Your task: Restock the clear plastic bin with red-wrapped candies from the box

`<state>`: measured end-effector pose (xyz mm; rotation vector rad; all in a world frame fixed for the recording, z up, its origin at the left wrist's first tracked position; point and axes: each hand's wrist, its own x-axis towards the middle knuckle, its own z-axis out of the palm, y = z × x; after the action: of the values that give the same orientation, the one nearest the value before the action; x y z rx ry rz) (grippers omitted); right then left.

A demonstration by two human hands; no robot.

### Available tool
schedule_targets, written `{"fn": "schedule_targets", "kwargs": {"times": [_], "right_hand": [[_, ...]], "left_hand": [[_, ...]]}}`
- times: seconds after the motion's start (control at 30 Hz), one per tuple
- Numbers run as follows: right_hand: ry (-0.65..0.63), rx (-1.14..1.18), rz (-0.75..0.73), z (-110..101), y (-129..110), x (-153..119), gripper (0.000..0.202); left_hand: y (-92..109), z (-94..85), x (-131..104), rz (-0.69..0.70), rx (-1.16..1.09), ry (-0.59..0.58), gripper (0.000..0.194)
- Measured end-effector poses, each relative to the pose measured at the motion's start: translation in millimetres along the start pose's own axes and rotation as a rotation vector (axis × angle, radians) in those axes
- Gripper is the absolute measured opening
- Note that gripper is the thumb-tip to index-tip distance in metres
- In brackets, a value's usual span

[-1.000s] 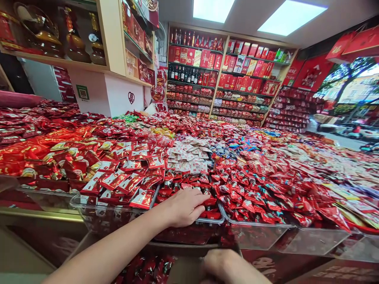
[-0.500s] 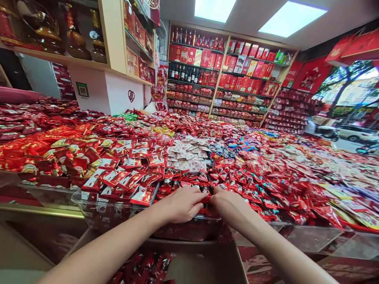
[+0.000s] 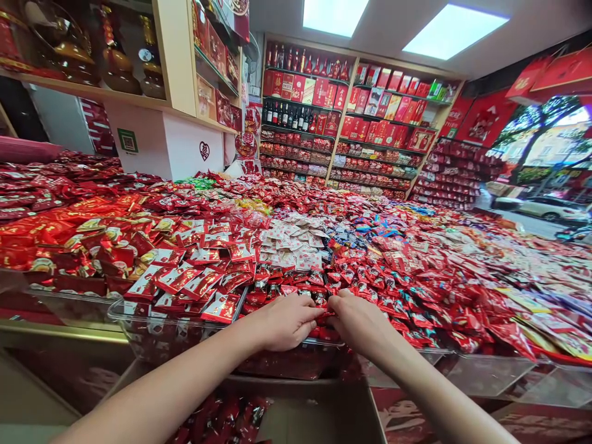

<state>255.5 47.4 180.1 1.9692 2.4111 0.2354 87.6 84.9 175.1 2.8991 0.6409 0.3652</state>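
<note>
Fingers (image 3: 309,313) of two hands among candies (image 3: 319,296)

The tabletop (image 3: 65,336) under my grip carries clear plastic bins (image 3: 139,320), each heaped with red-wrapped candies (image 3: 407,290); just beyond my grip lies a patch of white packets (image 3: 296,243).

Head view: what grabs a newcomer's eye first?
A vast spread of red foil-wrapped candies covers the counter, with a small patch of white paper sachets in the middle. At the near edge, the left hand and right hand meet over a clear plastic bin of dark red wrapped candies. Tall wooden shelves of red gift boxes fill the back wall.
</note>
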Motion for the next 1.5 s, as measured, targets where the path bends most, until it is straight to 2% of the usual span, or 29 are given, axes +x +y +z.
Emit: {"fn": "schedule_targets", "kwargs": {"times": [0.13, 0.23, 0.43, 0.53, 0.63, 0.7, 0.77, 0.9, 0.97, 1.1, 1.17, 1.27, 1.33, 1.4, 1.5], "right_hand": [[-0.086, 0.012, 0.011, 2.2, -3.3, 2.7, 0.022], [-0.101, 0.020, 0.018, 4.2, -3.9, 3.7, 0.021], [0.040, 0.042, 0.027, 7.1, -5.5, 0.7, 0.015], [0.039, 0.060, 0.046, 3.2, -7.2, -3.7, 0.014], [0.051, 0.127, 0.069, -6.4, -10.6, -19.0, 0.013], [0.069, 0.251, 0.046, -10.9, -14.7, -35.5, 0.014], [0.013, 0.404, -0.014, -9.6, -19.9, -52.7, 0.013], [-0.247, 0.564, -0.157, 1.7, -27.0, -73.0, 0.008], [-0.235, 0.599, -0.173, -0.3, -25.3, -71.9, 0.007], [0.088, 0.586, -0.102, -23.6, -15.8, -40.8, 0.018], [0.159, 0.459, -0.099, -32.5, -13.8, -11.4, 0.021], [0.065, 0.240, -0.146, -30.6, -18.5, 37.2, 0.023], [-0.008, 0.184, -0.181, -22.5, -25.0, 62.9, 0.022], [-0.048, 0.170, -0.211, -14.2, -31.3, 78.9, 0.020], [-0.077, 0.133, -0.242, -6.9, -35.9, 88.0, 0.022]], "left_hand": [[2.3, -1.9, -1.0, 0.004, 0.021, 0.007, 0.027], [3.1, -2.1, -1.5, 0.025, 0.027, 0.022, 0.028], [0.9, -0.1, -0.1, 0.052, 0.054, -0.008, 0.028], [1.1, -0.7, -0.4, 0.041, 0.060, -0.017, 0.027], [3.1, -2.0, -1.9, 0.016, 0.050, -0.007, 0.026], [4.3, -2.6, -2.8, -0.008, 0.056, 0.009, 0.026], [4.6, -2.7, -3.4, -0.032, 0.081, 0.023, 0.028], [5.8, -1.5, -5.4, -0.044, 0.116, 0.029, 0.033], [9.1, 0.1, -7.9, -0.068, 0.120, 0.038, 0.035], [19.1, 5.4, -13.3, -0.139, 0.113, 0.087, 0.040], [22.3, 8.4, -14.8, -0.160, 0.116, 0.107, 0.041], [23.3, 11.6, -15.9, -0.168, 0.129, 0.129, 0.044], [22.7, 12.5, -16.7, -0.163, 0.140, 0.138, 0.047], [22.1, 12.8, -17.6, -0.152, 0.152, 0.147, 0.049], [21.7, 13.0, -18.2, -0.140, 0.160, 0.160, 0.049]]}}
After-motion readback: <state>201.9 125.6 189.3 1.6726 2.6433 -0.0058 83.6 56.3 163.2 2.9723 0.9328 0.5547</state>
